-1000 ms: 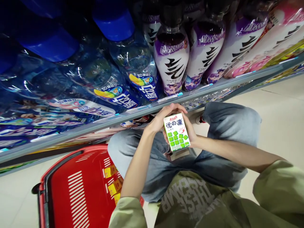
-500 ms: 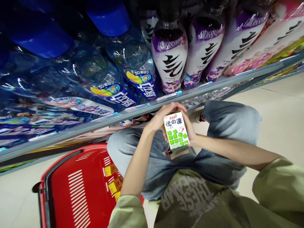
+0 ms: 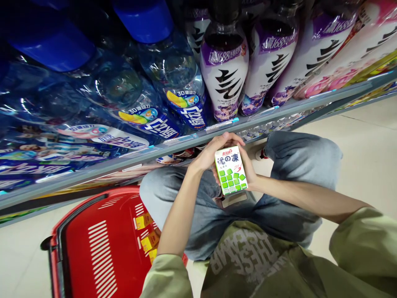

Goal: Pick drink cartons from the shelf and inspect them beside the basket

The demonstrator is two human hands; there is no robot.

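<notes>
A small white drink carton [image 3: 231,170] with green cubes printed on its front faces up between my hands, just past my knees and close to the shelf edge. My left hand [image 3: 211,154] wraps round its left and far side, with fingers reaching over the top. From the right, my right hand [image 3: 248,169] closes on the carton's other side. The undersides of both hands and part of the fingers are hidden behind the carton.
A grey shelf edge [image 3: 192,142] runs slantwise ahead, carrying blue-capped bottles [image 3: 173,78] and purple-and-white labelled bottles [image 3: 225,78]. At my left stands a red shopping basket [image 3: 102,244] with several yellow boxes [image 3: 150,241] inside. My bent knees flank the hands.
The view has shifted very slightly. Both hands keep the same hold on the carton, which has barely moved.
</notes>
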